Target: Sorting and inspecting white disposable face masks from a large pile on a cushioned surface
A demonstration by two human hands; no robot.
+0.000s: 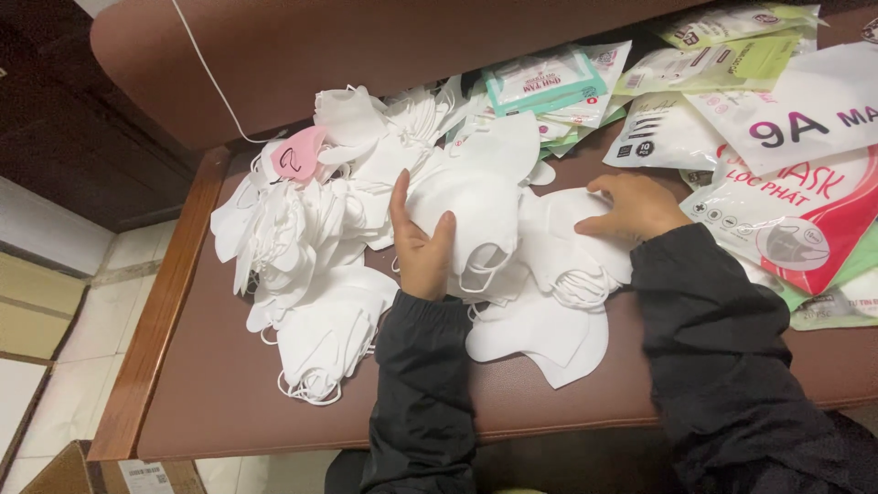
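Brown surface: padded leatherette table point(229, 384) with a wooden edge; it carries everything listed below.
Packaging heap: printed plastic mask bags point(805, 192), white, red and green, piled along my right side, plus a teal-bordered pack point(541, 84) further back.
Loose stock: white face masks point(311, 247) with thin ear loops, spread in a wide drift across the middle and left of the table, overlapping and touching one another.
Stack in hand: a bundle of folded white masks point(476, 206), standing on edge at the centre of the drift, between my two hands.
Flat pieces: two or three masks point(540, 334) lying flat on the table just below the bundle, near my sleeves.
Odd item: one pink mask point(298, 154) at the far left of the pile, marked with a pen stroke.
Left hand point(421, 242): upright, fingers half curled, thumb and fingers closed around the left edge of the bundle, gripping it.
Right hand point(636, 206): palm down, fingers bent and fairly narrow, pressing on the loose masks to the right of the bundle; I cannot tell whether it pinches any.
Step, as I judge it: gathering and squaring a bundle from the loose pile.
Next move calls for: keeping the edges aligned and the ear loops untangled while my right hand feeds in another piece.
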